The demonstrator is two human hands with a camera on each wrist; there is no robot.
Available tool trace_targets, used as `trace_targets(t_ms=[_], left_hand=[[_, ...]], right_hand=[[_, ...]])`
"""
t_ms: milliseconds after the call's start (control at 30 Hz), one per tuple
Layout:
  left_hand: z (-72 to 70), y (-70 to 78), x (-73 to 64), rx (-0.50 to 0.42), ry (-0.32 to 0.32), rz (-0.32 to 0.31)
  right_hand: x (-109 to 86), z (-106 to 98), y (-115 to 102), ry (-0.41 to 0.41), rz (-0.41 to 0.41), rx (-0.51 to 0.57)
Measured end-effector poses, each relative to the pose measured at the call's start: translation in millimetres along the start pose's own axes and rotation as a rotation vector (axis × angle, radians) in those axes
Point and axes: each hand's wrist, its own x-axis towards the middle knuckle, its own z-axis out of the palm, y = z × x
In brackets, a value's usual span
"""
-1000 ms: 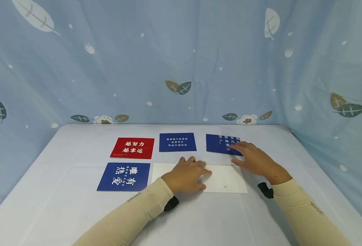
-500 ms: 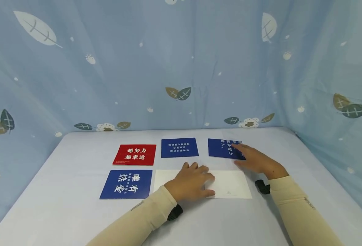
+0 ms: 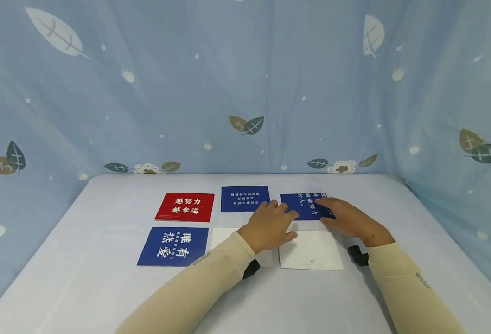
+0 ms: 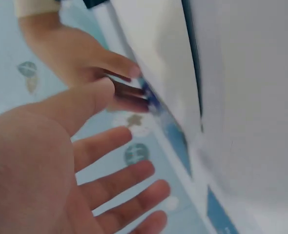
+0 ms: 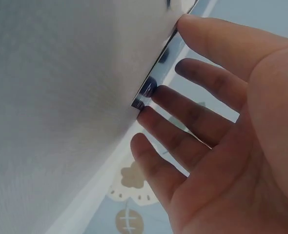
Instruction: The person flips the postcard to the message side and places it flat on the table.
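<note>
In the head view a blue card [image 3: 301, 206] with white lettering lies flat at the back right, between the two hands. My left hand [image 3: 269, 226], fingers spread, reaches over a white card [image 3: 224, 235], its fingertips at the blue card's left end. The right hand [image 3: 351, 221] has its thumb and fingers laid on the same card's right end. In front lies a second white card [image 3: 312, 253]. Both wrist views show straight, parted fingers on the left hand [image 4: 51, 161] and right hand [image 5: 232, 131], near the card's edge.
Left of the hands lie a red card [image 3: 184, 207], a blue card [image 3: 173, 247] below it, and another blue card [image 3: 245, 198] at the back middle. All are on a white-covered table [image 3: 103, 278]. A pale blue leaf-patterned curtain [image 3: 245, 83] rises behind and at both sides.
My left hand has moved away from me and right, off the front white card to the back right blue card. That card has slid slightly nearer and left and lies straighter.
</note>
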Motion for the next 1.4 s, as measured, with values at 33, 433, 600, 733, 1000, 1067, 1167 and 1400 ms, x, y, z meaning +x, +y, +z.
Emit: trace_targets(t_ms=[33,433,600,733,1000,1067,1167,1400], left_hand=[[1.1,0.1,5.6,0.006,0.002,-0.012],[8.1,-5.9,45.8,0.078,-0.060,-0.085],[14.4,-13.9,50.2,0.020,-0.106,-0.073],[8.4,-12.9,48.3,-0.012,-0.112,-0.066],[10.9,-13.0,53.1,-0.037,-0.094,-0.044],[11.3,-12.9,54.1,-0.047,-0.088,-0.038],[12.6,-13.3,55.1,-0.056,-0.086,-0.029],[15.2,-19.4,53.3,-0.142,-0.107,-0.023]], right_hand=[[-0.8,1.3,0.8,0.004,-0.009,0.000],[2.9,5.2,9.3,0.061,-0.048,0.017],[2.9,3.7,5.3,0.058,-0.048,0.006],[2.2,0.9,4.3,0.066,-0.051,-0.022],[1.1,0.8,8.5,0.055,-0.033,-0.017],[0.7,0.5,8.7,0.049,-0.029,-0.012],[0.3,0.2,8.4,0.038,-0.018,0.001],[1.1,-0.2,9.4,0.024,-0.027,0.006]])
